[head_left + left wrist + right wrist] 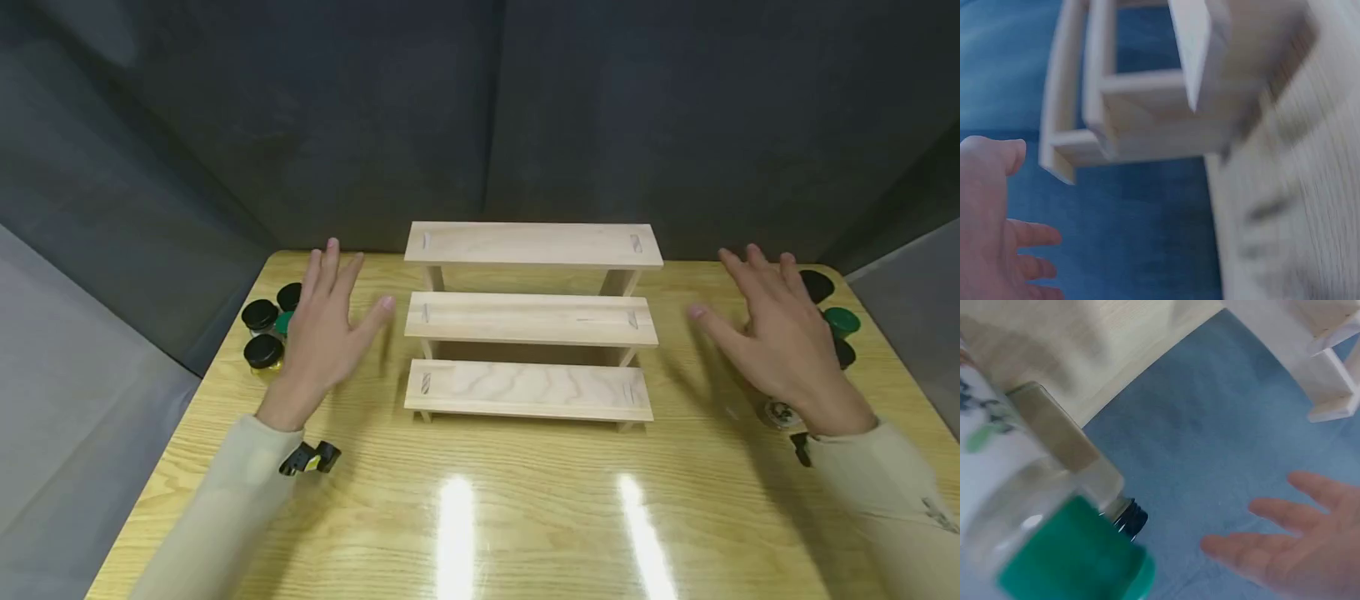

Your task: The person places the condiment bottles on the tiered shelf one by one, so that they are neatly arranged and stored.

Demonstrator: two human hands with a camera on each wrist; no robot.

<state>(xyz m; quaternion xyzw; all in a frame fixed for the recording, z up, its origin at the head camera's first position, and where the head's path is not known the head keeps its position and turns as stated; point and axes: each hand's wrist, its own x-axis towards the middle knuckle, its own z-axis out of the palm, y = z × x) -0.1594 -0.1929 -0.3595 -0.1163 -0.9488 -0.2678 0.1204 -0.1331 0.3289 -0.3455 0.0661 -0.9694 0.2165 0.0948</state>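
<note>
A three-tier wooden stand (531,320) is on the table between my two hands. To its left, my left hand (322,346) is held with fingers spread and nothing in it, beside several jars (264,352) with black and green lids. My right hand (783,346), also spread and holding nothing, is to the right of the stand. Close by it are containers with black lids and a green lid (842,321). In the right wrist view, a green-capped bottle (1079,556) looms close, with a clear bottle (1075,440) behind it.
A small round container (782,413) lies partly hidden by my right wrist. The light wood table (540,467) ends at a dark curtain (487,125) at the back. Grey cloth panels (82,417) border the sides.
</note>
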